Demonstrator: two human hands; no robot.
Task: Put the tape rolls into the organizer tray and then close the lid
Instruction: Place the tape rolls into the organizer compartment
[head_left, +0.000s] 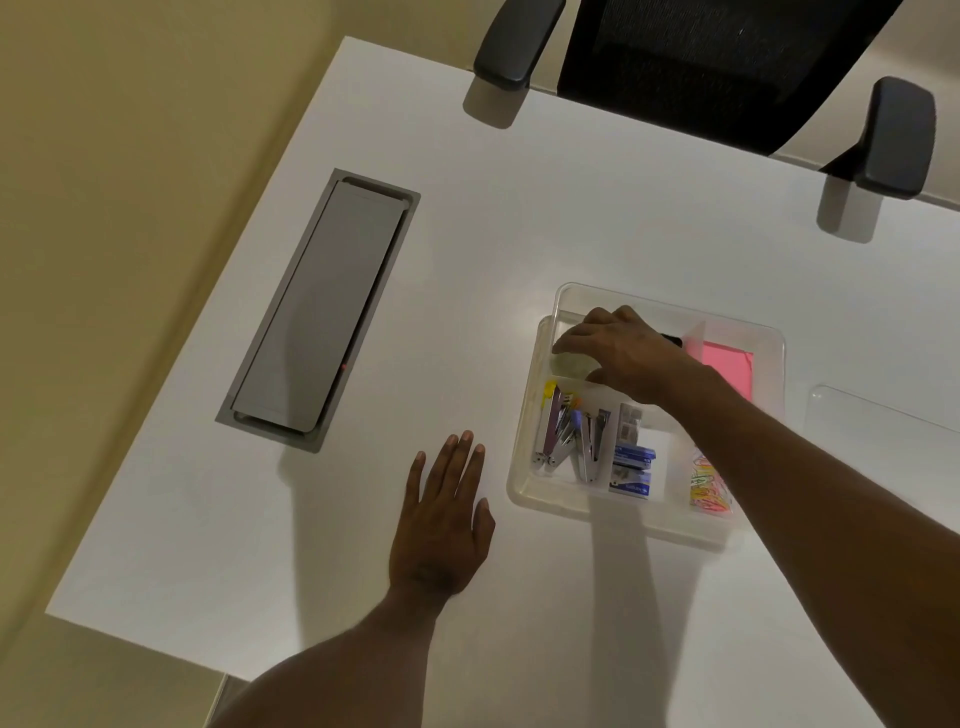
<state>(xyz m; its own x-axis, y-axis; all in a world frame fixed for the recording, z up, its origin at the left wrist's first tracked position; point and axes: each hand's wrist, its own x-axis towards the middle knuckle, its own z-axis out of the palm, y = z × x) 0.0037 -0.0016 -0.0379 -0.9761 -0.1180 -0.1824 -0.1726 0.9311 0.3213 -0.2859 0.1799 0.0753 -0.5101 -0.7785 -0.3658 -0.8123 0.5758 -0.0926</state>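
Note:
The clear plastic organizer tray (535, 431) sits on the white table, right of centre. My right hand (623, 353) reaches into its far-left compartment. There its fingers and thumb close around a pale, translucent tape roll (571, 362), which rests low in the compartment. A dark object (672, 341), perhaps another roll, peeks out from behind my right hand. The clear lid (883, 415) lies flat on the table to the right of the tray. My left hand (447, 519) lies flat on the table left of the tray, with its fingers spread and nothing in it.
Other compartments hold staplers (571, 441), blue staple boxes (631, 467), coloured paper clips (709, 486) and pink sticky notes (727, 369). A grey cable hatch (322, 312) is set into the table at the left. A black office chair (701, 62) stands beyond the far edge.

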